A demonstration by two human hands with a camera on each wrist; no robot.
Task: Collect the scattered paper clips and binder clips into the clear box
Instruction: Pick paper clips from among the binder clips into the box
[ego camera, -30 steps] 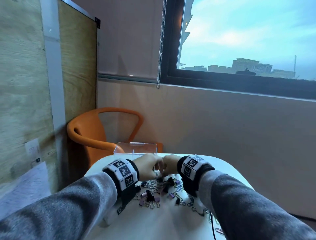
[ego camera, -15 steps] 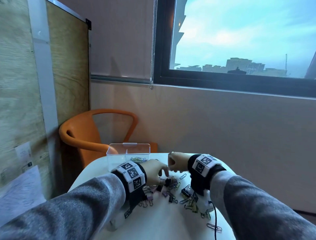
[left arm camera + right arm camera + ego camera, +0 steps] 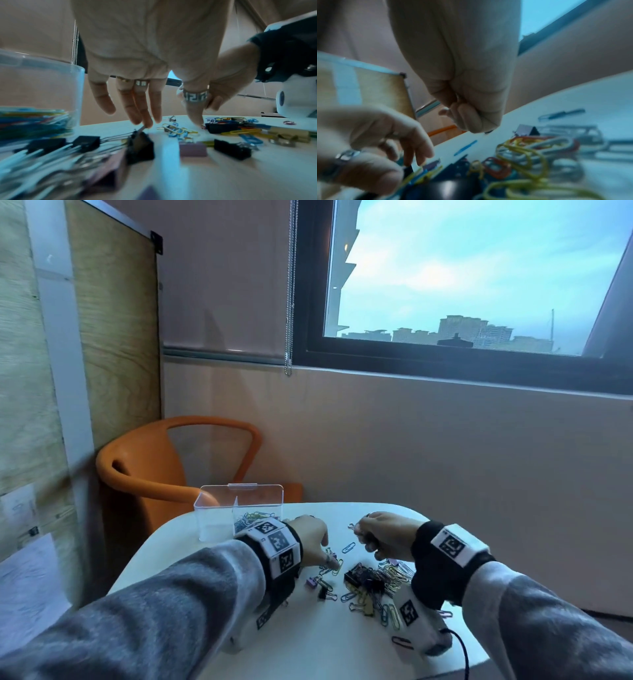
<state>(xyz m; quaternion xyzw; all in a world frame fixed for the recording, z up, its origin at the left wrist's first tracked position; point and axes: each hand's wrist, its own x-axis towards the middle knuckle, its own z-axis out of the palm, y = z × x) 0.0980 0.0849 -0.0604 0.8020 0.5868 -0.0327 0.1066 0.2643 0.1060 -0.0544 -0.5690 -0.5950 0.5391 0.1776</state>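
Note:
The clear box stands at the table's far left with coloured paper clips inside. Loose paper clips and binder clips lie heaped in the middle of the table. My left hand reaches down with straight fingers. One fingertip touches the wire handle of a black binder clip; the thumb stays apart. My right hand hovers above the heap as a fist. A bit of wire clip pokes out of it; what kind is hidden.
A purple binder clip and another black one lie near my left hand. A blue paper clip lies between the hands. An orange chair stands behind the white table. The wall is close beyond.
The hands were together near the box and have drawn apart. My right hand rose into a fist to the right; my left hand dropped onto the clips.

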